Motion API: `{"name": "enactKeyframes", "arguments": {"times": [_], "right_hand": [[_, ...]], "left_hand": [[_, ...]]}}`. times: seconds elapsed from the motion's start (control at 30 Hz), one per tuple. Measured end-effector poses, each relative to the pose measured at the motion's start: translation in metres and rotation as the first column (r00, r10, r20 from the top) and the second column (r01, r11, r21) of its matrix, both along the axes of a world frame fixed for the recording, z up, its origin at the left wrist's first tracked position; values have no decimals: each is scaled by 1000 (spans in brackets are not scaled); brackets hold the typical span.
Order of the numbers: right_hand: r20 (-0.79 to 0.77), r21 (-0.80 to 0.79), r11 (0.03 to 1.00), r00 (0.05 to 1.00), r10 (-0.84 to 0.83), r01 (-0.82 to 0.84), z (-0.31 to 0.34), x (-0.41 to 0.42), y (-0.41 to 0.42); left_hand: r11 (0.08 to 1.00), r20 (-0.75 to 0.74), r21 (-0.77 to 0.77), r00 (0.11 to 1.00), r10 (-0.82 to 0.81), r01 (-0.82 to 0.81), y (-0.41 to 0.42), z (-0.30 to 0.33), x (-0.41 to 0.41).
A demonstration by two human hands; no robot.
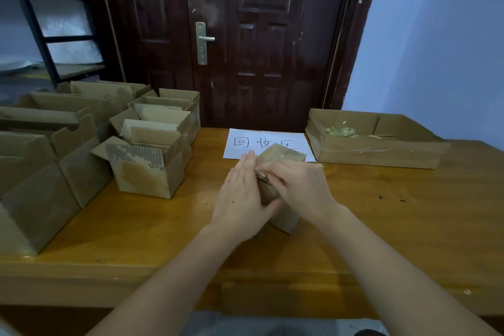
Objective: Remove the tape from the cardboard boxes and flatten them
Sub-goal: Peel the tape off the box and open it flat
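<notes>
While you worked at the desk (381, 213), your left hand (240, 199) lay flat with straight fingers against the near left side of the box (283, 157), and your right hand (302, 185) curled over its top, its grip pinching at the tape (263, 173) on the box's upper edge. Beyond your hands lay a white sheet (272, 140) with handwritten characters, partly covered by the box. Right of your right hand sat a tray (376, 151) holding crumpled tape. Left of your left hand stood open boxes (147, 161).
</notes>
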State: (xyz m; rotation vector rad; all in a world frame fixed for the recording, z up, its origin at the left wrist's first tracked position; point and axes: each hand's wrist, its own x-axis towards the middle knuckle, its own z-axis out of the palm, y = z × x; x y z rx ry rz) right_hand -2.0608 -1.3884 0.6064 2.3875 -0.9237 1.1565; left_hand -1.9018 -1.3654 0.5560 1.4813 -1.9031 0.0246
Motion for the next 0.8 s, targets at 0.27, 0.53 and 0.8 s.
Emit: {"name": "enactKeyframes", "arguments": {"times": [0.27, 0.53, 0.8], "right_hand": [[-261, 55, 997, 963, 60, -47, 9, -13, -1], [145, 579, 808, 989, 33, -111, 23, -5, 4], [17, 776, 616, 973, -232, 134, 37, 11, -6]], "left_hand": [[997, 110, -52, 992, 57, -52, -7, -6, -1], [997, 267, -45, 961, 69, -59, -12, 2, 4], [999, 346, 20, 937, 39, -48, -15, 3, 11]]}}
